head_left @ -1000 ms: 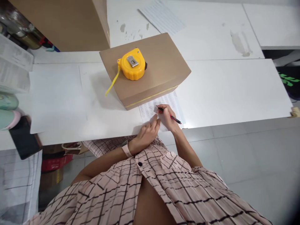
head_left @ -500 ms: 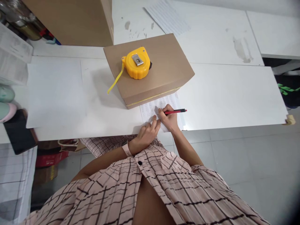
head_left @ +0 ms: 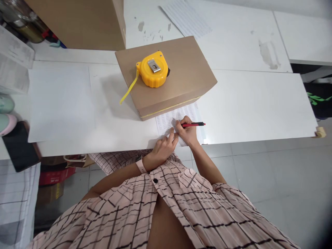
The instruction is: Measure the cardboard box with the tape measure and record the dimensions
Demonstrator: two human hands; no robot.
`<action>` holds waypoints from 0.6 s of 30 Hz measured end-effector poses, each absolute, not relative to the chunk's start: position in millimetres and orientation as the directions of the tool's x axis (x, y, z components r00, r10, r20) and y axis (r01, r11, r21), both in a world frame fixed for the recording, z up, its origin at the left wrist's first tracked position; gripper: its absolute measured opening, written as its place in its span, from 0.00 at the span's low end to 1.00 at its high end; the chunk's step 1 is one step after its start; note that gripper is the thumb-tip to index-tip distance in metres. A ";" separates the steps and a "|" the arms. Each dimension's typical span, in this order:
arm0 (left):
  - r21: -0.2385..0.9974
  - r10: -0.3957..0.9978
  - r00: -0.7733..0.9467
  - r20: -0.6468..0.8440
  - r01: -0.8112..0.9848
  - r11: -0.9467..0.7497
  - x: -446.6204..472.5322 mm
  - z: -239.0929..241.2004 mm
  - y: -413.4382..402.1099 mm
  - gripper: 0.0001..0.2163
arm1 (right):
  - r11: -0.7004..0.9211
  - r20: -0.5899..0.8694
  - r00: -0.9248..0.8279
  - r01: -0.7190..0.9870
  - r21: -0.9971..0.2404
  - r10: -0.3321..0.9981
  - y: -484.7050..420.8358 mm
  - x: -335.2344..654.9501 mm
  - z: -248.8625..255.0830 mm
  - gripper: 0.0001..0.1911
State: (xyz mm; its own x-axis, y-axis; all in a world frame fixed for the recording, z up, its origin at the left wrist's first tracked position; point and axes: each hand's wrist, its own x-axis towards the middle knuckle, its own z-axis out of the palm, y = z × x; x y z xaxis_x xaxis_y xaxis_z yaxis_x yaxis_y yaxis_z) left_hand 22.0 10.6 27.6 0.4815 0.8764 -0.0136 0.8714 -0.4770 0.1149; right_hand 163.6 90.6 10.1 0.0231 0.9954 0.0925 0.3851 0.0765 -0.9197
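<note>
My right hand grips a red pen and holds its tip on a printed sheet at the near edge of the white table. My left hand rests on the same sheet beside it, fingers bent and pressing the paper down. Just behind the sheet sits a closed cardboard box that covers the sheet's far part. A yellow tape measure lies on top of the box, its strap hanging over the left side.
A large cardboard box stands at the back left. White sheets lie left of the small box, another printed sheet at the back. A dark phone and pastel cups sit at the left edge.
The pen swung from pointing down-right to lying almost level, pointing right. Both hands stayed on the sheet. The view shifted slightly.
</note>
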 end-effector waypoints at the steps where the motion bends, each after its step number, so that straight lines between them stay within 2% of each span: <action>1: 0.112 0.875 0.484 -0.015 0.870 -0.480 21.7 29.4 10.7 0.24 | 0.077 0.093 0.023 0.383 -0.920 0.995 90.7 163.6 10.3 0.22; 18: 0.103 0.875 0.483 0.020 0.870 -0.482 20.7 23.0 10.0 0.24 | 0.058 0.078 0.046 0.332 -0.941 0.996 91.7 163.7 8.2 0.20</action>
State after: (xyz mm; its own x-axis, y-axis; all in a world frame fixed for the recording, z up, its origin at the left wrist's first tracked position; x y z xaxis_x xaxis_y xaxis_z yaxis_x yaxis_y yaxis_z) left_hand 20.7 10.0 23.0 0.4830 0.8754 0.0199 0.8700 -0.4823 0.1028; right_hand 163.7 91.7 8.2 0.0456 0.9959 0.0778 0.3324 0.0583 -0.9413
